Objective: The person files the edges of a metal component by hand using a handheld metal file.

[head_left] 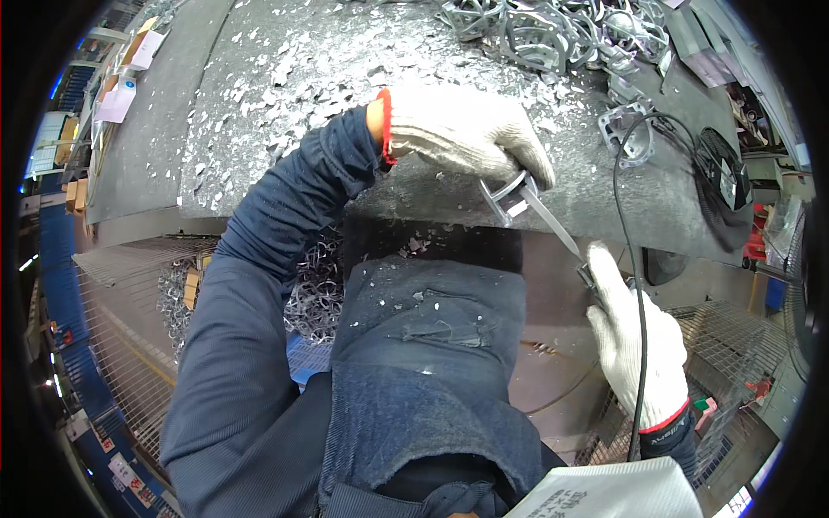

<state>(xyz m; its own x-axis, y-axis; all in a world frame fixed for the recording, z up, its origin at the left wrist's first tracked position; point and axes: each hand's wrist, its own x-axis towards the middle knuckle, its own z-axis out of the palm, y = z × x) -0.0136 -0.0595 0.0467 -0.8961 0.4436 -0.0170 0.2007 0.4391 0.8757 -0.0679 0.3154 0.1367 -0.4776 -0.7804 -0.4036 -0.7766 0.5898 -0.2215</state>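
Note:
My left hand (471, 129), in a white knit glove with a red cuff, closes on a small silvery cast-metal part (501, 203) at the table's near edge. My right hand (637, 345), gloved the same way, grips the dark handle of a narrow, flat metal tool that looks like a file (553, 226). The tool's far end lies against the part, just below my left fingers. The glove hides much of the part. Farther right on the table sits a loose ring-shaped metal casting (628, 134).
Metal flakes (285, 86) litter the grey table (142, 164). Several castings (553, 39) are heaped at the back. A black cable (618, 190) hangs past my right hand, near a black mesh-covered object (724, 168). More castings (319, 289) fill a container below left, beside wire mesh (121, 302).

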